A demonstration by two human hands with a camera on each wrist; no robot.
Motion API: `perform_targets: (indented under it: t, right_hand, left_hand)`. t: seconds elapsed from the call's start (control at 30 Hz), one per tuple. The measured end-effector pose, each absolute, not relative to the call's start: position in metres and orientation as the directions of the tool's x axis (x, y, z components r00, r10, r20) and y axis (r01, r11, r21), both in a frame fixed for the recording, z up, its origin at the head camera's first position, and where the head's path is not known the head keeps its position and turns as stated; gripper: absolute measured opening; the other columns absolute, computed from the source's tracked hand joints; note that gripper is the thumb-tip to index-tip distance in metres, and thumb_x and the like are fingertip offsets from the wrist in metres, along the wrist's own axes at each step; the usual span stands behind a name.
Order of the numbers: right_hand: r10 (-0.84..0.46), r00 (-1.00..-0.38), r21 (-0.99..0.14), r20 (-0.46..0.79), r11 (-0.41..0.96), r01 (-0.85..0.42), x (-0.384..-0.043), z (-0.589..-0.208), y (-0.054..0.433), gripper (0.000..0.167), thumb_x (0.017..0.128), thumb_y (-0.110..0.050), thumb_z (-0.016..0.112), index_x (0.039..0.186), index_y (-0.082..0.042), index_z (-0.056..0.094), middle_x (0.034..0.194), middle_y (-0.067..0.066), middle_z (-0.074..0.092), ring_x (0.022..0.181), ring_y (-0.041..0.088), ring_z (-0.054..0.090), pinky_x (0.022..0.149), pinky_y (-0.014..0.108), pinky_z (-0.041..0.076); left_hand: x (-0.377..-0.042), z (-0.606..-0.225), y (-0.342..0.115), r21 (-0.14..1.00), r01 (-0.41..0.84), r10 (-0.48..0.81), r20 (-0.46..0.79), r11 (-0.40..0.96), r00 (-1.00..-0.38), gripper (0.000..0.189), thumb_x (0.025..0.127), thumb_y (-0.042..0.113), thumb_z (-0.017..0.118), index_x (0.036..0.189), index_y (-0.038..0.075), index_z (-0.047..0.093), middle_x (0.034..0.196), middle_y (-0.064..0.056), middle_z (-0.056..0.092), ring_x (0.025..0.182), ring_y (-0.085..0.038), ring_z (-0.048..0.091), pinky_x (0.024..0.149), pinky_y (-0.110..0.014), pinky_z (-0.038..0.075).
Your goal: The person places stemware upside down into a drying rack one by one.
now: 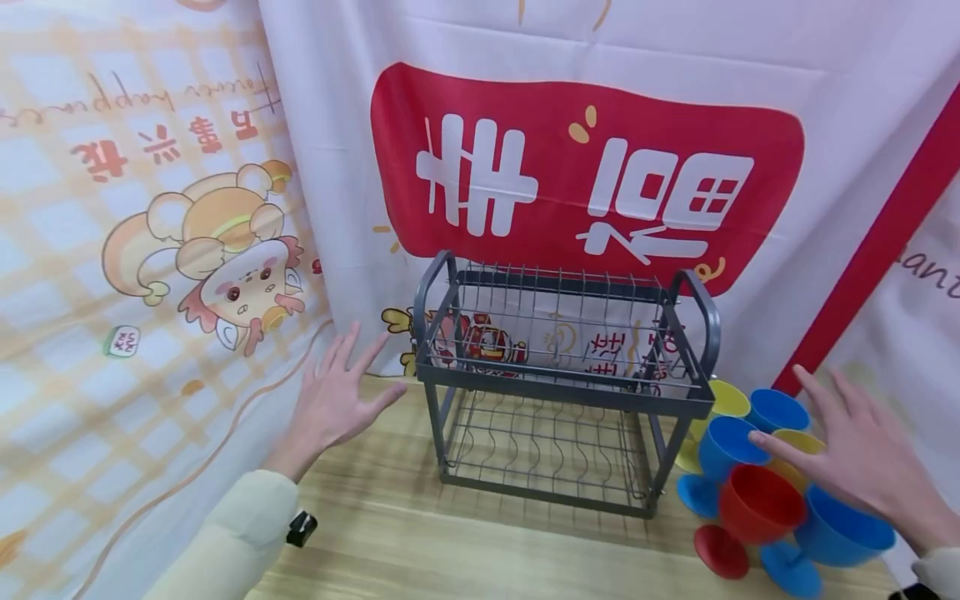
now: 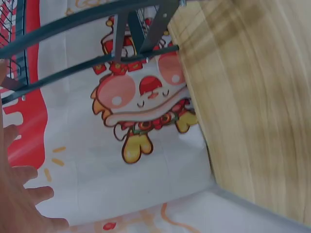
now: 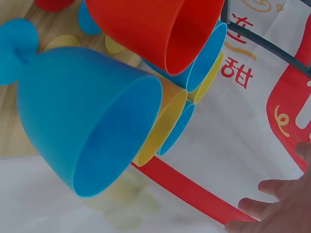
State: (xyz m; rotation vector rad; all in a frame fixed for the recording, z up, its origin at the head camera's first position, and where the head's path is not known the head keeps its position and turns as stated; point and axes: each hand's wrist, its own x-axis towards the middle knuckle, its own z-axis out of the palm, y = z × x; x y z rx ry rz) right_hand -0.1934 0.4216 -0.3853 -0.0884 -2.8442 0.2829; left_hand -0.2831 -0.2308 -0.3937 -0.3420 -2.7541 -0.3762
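A dark grey two-tier dish rack (image 1: 562, 387) stands on the wooden table, with wire grids on both tiers. My left hand (image 1: 337, 404) hovers to the left of it, fingers spread and holding nothing. In the left wrist view, the fingers of the left hand (image 2: 22, 204) show at the lower left, apart from the rack's frame (image 2: 73, 70). On the other side, my right hand (image 1: 862, 446) is held over a cluster of plastic goblets, its fingers extended and gripping none. The cluster has a red goblet (image 1: 761, 504), several blue goblets (image 3: 87, 111) and yellow goblets (image 1: 731, 400).
The goblets stand close together on the table (image 1: 360, 533), right of the rack. Printed white cloth (image 1: 330, 167) hangs behind the rack, bearing a large red panel (image 1: 555, 167). More patterned cloth (image 1: 60, 333) covers the left side.
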Motion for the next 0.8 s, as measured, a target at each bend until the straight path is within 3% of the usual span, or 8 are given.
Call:
perform_targets:
  t: [0.2,0.57,0.8]
  right_hand:
    - [0.136,-0.949,-0.256,0.285,0.965,0.062,-0.182,-0.39,0.414,0.122,0.086,-0.068,0.074,0.169,-0.005,0.012,0.164,0.042,0.019,0.142,0.07,0.024,0.084,0.091,0.04]
    - [0.359,-0.897,-0.461,0.256,0.861,0.213,-0.158,-0.406,0.383,0.112,0.092,-0.057,0.074,0.169,-0.005,0.013,0.16,0.042,0.026,0.138,0.065,0.032,0.083,0.085,0.048]
    - [0.492,-0.845,-0.536,0.212,0.781,0.32,-0.143,-0.421,0.363,0.112,0.093,-0.054,0.075,0.17,-0.004,0.01,0.159,0.04,0.03,0.134,0.058,0.035,0.086,0.077,0.054]
  left_hand:
    - [-0.27,-0.404,-0.223,0.267,0.311,0.185,0.409,0.912,-0.893,0.088,0.095,0.074,0.059,0.169,0.044,0.02,0.18,-0.01,0.014,0.158,-0.051,0.03,0.118,-0.081,0.028]
    - [-0.242,-0.429,-0.199,0.271,0.47,0.244,0.585,0.84,-0.773,0.084,0.092,0.054,0.076,0.164,0.03,0.04,0.17,-0.014,0.04,0.144,-0.046,0.051,0.109,-0.076,0.044]
    - [-0.23,-0.446,-0.186,0.172,0.572,0.323,0.681,0.802,-0.657,0.074,0.09,0.052,0.077,0.152,0.018,0.056,0.152,-0.011,0.058,0.131,-0.033,0.063,0.093,-0.054,0.058]
